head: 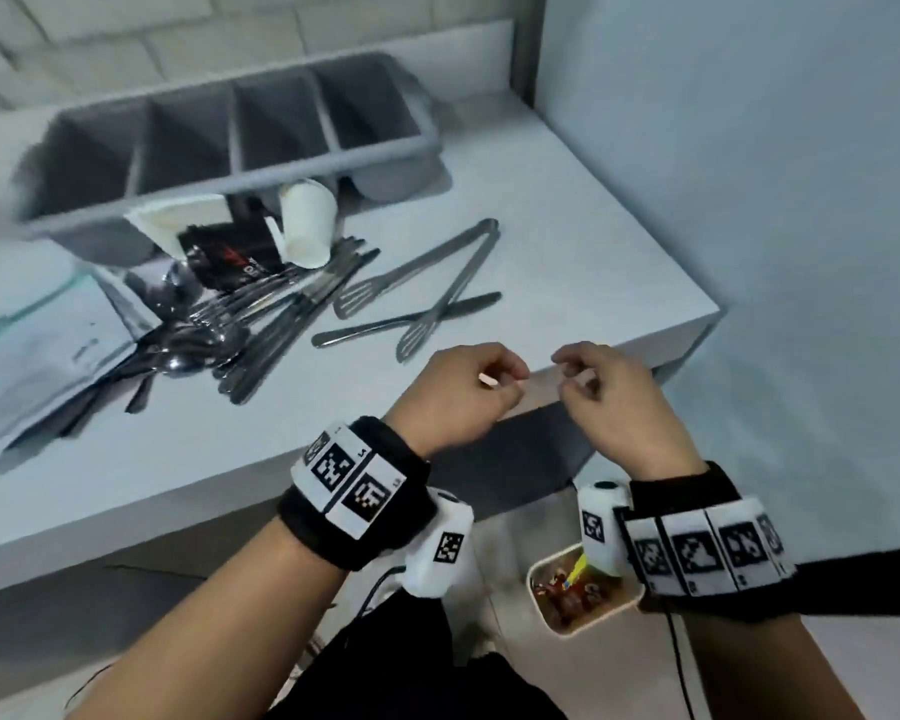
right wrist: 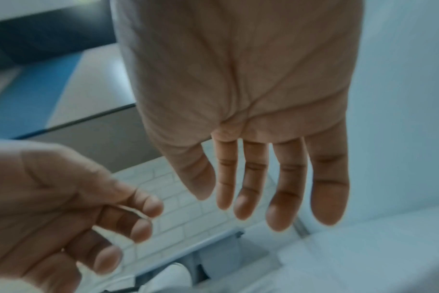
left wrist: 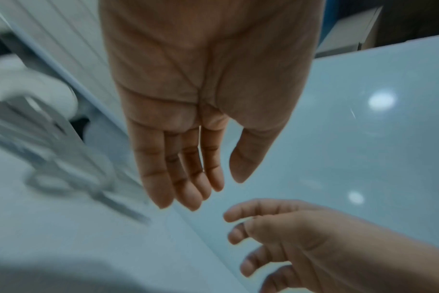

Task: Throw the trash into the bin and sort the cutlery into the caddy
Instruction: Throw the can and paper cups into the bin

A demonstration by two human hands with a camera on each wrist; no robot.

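Both hands hover empty at the worktop (head: 567,252) edge, left hand (head: 458,392) and right hand (head: 614,402) loosely curled, fingertips nearly meeting. Beyond them: tongs (head: 427,272), a knife (head: 406,319), piled cutlery (head: 240,324), the grey caddy (head: 230,142).

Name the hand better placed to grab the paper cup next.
Left, probably. The left hand is empty and on the side of the paper cup; the right hand, also empty, would need to cross over.

Both hands, the left hand (head: 458,392) and the right hand (head: 609,402), hover side by side over the table's (head: 567,241) near edge. Just beyond them a knife (head: 406,320) lies under crossed tongs (head: 427,283). Further left sits the cutlery heap (head: 240,324) (cup (head: 307,223) and wrappers (head: 230,252) behind it), with the caddy (head: 230,142) behind. The bin (head: 578,595) stands below the right wrist.
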